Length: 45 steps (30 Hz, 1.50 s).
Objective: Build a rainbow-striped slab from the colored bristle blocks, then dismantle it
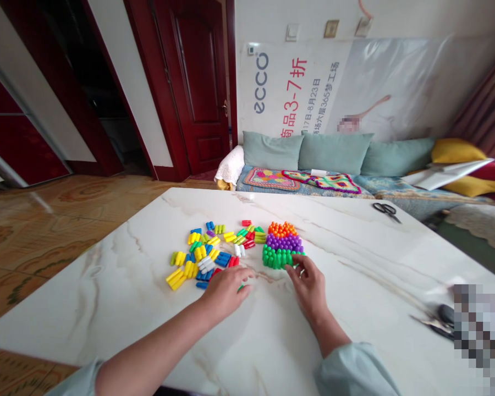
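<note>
Looks like shiny plastic on the green pieces (277, 258) at five o'clock, glossy marbling on the tabletop (247, 344) at six, matt cloth on the middle cushion (336, 154) at two

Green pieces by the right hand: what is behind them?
Behind the green pieces come purple pieces, then orange pieces. Lower parts of both groups behind are largely covered.

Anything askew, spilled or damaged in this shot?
No spill or damage visible. The ecco poster on the wall is odd: its lettering runs sideways. Mixed-colour pieces lie jumbled on the table, unlike the grouped orange, purple and green pieces by the right hand.
</note>
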{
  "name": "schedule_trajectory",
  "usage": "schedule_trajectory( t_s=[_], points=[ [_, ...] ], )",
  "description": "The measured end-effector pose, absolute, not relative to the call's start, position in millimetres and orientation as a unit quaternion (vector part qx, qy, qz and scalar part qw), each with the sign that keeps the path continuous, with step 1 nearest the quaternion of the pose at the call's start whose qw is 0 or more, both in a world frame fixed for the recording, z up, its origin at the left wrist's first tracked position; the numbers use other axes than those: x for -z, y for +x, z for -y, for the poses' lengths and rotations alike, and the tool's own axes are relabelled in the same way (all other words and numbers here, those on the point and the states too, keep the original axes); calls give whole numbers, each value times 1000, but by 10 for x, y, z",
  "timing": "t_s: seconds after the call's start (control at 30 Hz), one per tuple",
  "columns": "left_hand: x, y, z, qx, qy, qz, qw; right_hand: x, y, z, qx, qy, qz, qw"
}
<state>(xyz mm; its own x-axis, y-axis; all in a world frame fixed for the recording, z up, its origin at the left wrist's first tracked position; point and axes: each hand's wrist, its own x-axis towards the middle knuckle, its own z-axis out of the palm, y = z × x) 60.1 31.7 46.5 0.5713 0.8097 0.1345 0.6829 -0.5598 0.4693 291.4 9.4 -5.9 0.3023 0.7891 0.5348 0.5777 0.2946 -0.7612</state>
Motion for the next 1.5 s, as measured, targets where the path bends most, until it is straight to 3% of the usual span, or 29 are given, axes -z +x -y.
schedule_trajectory(
  t_s=[0.23, 0.6, 0.83, 0.97, 1.13, 1.3, 1.5],
  points=[
    [-476, 217, 70, -34, 866, -479, 142, 40, 3019, -115, -33, -609, 576, 545],
    [-343, 570, 35, -23, 883, -469, 22, 153, 3013, -138, -51, -677, 601, 421],
    [-251, 573, 29, 7, 895, -446, -11, 210, 3002, -178, -44, -665, 597, 446],
    [-223, 559, 12, 7, 894, -447, -16, 100, 2973, -81, 1, -709, 575, 408],
    [-184, 542, 0, -15, 890, -455, 9, 57, 2940, -45, -21, -712, 607, 353],
    [-121, 512, -58, -82, 884, -452, 91, 58, 2911, -58, -55, -696, 615, 367],
    [23, 495, -154, -223, 847, -428, 225, 18, 2741, -19, -235, -456, 765, 389]
  ],
)
